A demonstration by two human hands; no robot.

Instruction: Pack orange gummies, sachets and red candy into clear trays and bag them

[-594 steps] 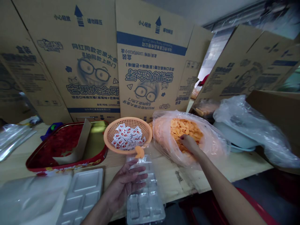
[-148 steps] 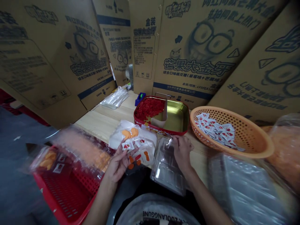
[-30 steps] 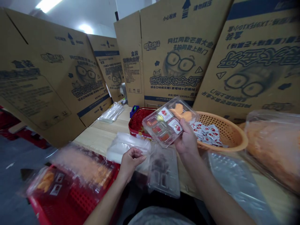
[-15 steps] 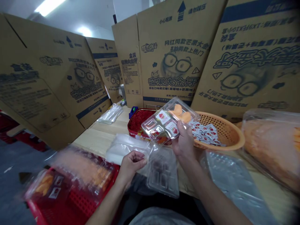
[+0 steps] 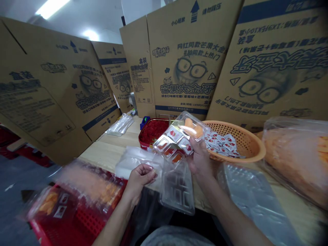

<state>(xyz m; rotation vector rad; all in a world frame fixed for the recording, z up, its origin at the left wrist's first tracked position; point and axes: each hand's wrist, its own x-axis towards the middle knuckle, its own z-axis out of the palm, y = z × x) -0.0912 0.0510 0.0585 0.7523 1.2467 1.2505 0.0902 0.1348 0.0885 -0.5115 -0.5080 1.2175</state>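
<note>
In my right hand [image 5: 201, 159] is a clear plastic tray [image 5: 164, 145], held tilted above the table. Orange pieces [image 5: 193, 128] fill its far compartment, two white sachets with red print lie in the middle, and the small near cups look orange-red. My left hand [image 5: 140, 179] pinches the edge of a clear plastic bag [image 5: 156, 205], which hangs below the fingers and is hard to see. Beyond that hand lies a pile of flat clear bags [image 5: 125, 160]. Stacked empty trays [image 5: 176, 191] stick out over the table edge between my hands.
An orange basket [image 5: 252, 147] of sachets [image 5: 221, 143] stands right of a red tin [image 5: 143, 145] with red contents. Filled packs [image 5: 89, 184] lie in a red crate [image 5: 38, 229] at lower left. More trays [image 5: 251, 191] and a large bag [image 5: 292, 153] are right. Cardboard boxes [image 5: 189, 68] stand behind.
My left hand has shifted slightly left, and the clear bag below it shows more. The tray in my right hand has moved slightly left and down.
</note>
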